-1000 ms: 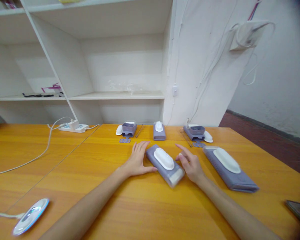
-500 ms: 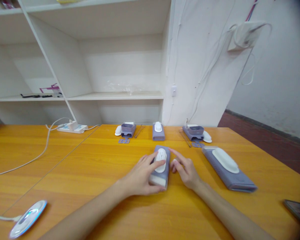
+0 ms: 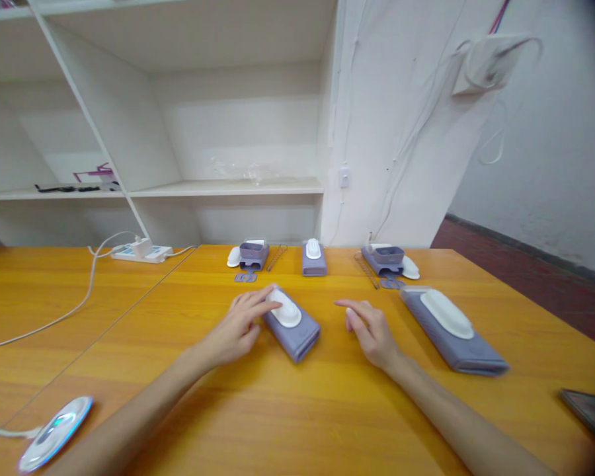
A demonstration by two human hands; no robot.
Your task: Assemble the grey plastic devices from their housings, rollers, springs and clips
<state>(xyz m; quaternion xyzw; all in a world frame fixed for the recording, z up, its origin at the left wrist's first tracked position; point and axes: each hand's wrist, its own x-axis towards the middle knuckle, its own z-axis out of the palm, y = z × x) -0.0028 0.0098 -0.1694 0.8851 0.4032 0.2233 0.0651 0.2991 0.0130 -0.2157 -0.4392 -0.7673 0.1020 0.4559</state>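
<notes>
A purple box with a white oval top [image 3: 291, 324] lies at an angle in the middle of the orange wooden table [image 3: 297, 410]. My left hand [image 3: 238, 325] rests against its left side, fingers spread, with one fingertip on the white top. My right hand [image 3: 369, 327] hovers just right of the box, apart from it, fingers loosely stretched and holding nothing. A longer purple box of the same kind [image 3: 451, 325] lies to the right of my right hand.
Along the back edge lie a small purple box [image 3: 313, 258] and two groups of loose purple and white parts [image 3: 250, 254] [image 3: 391, 259]. A power strip with a white cable [image 3: 141, 251] sits back left, a round charging pad [image 3: 54, 433] near left, a dark phone [image 3: 590, 410] far right.
The purple box has been turned and slid left by my left hand. My right hand has come off it and now hangs beside it.
</notes>
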